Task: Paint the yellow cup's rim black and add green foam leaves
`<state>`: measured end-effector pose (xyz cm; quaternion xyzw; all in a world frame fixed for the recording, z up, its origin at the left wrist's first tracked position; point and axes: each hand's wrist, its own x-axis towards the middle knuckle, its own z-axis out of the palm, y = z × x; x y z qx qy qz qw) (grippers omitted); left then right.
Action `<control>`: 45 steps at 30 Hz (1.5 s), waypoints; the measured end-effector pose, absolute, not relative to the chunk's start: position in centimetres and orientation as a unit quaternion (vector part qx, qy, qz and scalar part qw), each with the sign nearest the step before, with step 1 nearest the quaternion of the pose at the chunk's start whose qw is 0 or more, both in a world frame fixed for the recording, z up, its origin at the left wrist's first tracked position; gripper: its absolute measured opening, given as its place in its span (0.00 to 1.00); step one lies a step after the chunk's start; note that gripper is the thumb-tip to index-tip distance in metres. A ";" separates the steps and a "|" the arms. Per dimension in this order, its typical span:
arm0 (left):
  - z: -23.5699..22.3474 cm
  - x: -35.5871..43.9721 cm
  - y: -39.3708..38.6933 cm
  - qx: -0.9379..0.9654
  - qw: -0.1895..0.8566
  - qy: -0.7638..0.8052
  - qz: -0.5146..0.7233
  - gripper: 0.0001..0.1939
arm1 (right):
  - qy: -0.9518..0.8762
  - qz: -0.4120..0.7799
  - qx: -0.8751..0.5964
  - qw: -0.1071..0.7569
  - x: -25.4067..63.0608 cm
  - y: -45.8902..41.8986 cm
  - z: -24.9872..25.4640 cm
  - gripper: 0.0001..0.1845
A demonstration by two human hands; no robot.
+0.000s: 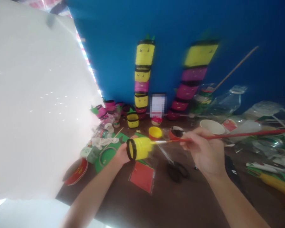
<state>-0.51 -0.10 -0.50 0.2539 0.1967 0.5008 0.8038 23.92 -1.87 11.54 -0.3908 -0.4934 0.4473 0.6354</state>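
My left hand (122, 153) grips a yellow-painted cup (142, 148) from its left side; the cup lies tilted sideways, and a black band circles its open rim. Some of my left fingers are hidden behind it. Between the fingers of my right hand (205, 152) is a paintbrush (247, 134) with a long red handle. Its yellow-coated bristles touch the right end of the cup. Just beyond stand a small pot of yellow paint (155, 133) and a pot with dark contents (177, 133).
Black-handled scissors (177, 171) and a red paper packet (142, 176) lie nearer me. Two stacks of yellow and pink face-painted cups (142, 76) rise against the blue wall (109, 38). Clear plastic bottles (230, 98) crowd the right, and a red round lid (76, 171) sits left.
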 end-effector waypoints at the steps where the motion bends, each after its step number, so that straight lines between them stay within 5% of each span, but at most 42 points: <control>1: -0.5 -0.5 -0.1 0.254 0.804 0.195 0.500 0.36 | -0.497 0.448 -0.395 0.630 23.9 -1.8 11.5 0.10; 45: -1.1 -0.6 -0.1 0.329 0.796 0.151 0.486 0.31 | -0.490 0.473 -0.383 0.624 24.5 -1.6 11.8 0.09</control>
